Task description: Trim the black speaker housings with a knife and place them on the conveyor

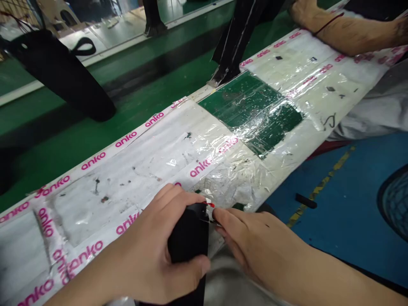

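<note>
My left hand (159, 250) is wrapped round a long black piece (188, 238) with a smooth, matte surface; its exact kind does not show. A short bit of red (209, 205), like thread or a small tab, sticks out at the far end of this piece. Close beside that end, my right hand (251, 238) has thumb and fingers pinched together. Something small and dark shows at its fingertips, too hidden to name. Both hands are over the near edge of the white-covered bench (165, 157).
A co-worker's forearm (334, 32) rests on the bench's far right. A black tube-shaped piece with a loop (66, 76) is at upper left. Beyond the bench lies a green surface (137, 80). The blue floor (344, 208) has yellow tape and a small black strip (306, 200).
</note>
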Demonstrator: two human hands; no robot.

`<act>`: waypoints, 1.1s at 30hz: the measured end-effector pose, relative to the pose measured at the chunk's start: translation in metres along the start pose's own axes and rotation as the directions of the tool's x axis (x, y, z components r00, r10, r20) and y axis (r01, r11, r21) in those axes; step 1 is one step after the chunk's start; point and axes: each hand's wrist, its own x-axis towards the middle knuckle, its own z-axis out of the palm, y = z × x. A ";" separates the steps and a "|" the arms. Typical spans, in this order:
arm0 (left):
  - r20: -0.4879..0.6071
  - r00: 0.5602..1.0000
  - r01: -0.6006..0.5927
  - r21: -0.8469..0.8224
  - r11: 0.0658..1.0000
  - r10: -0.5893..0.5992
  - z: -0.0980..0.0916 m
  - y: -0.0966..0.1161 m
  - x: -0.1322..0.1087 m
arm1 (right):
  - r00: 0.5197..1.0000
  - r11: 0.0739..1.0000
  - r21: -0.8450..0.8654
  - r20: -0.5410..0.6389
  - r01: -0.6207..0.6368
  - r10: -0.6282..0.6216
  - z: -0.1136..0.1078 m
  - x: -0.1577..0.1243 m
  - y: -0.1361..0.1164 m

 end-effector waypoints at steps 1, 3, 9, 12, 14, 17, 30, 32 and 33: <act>-0.005 1.000 -0.004 -0.015 1.000 0.004 -0.001 -0.001 -0.001 | 1.000 1.000 0.017 0.007 0.001 -0.001 0.001 0.002 0.001; -0.023 1.000 0.000 -0.030 1.000 -0.001 -0.002 -0.003 -0.002 | 1.000 0.999 0.041 0.013 0.011 -0.011 0.001 0.006 0.002; 0.013 0.999 -0.049 -0.077 0.996 0.050 -0.009 -0.016 -0.004 | 0.995 0.997 0.078 -0.100 -0.013 0.021 -0.013 -0.007 0.000; 0.009 0.995 -0.094 -0.143 0.985 0.096 -0.012 -0.026 -0.002 | 0.980 0.993 0.084 -0.174 -0.085 0.099 -0.021 -0.020 -0.003; 0.016 0.994 -0.107 -0.173 0.979 0.111 -0.015 -0.031 -0.002 | 0.975 0.987 0.113 -0.181 -0.110 0.129 -0.021 -0.024 -0.006; 0.085 0.992 -0.081 -0.125 0.989 0.092 -0.027 -0.031 -0.005 | 0.965 0.977 0.152 -0.195 -0.148 0.176 -0.010 -0.024 -0.007; -0.066 0.987 0.160 0.402 0.902 -0.146 -0.018 0.026 -0.025 | 0.950 0.987 0.072 -0.270 -0.144 0.158 0.028 -0.023 -0.001; -0.121 0.971 0.238 0.407 0.882 -0.207 -0.010 0.023 -0.020 | 0.948 0.985 0.081 -0.270 -0.151 0.168 0.029 -0.023 -0.001; -0.141 0.960 0.281 0.403 0.871 -0.244 -0.009 0.022 -0.018 | 0.948 0.984 0.090 -0.267 -0.152 0.171 0.030 -0.024 -0.001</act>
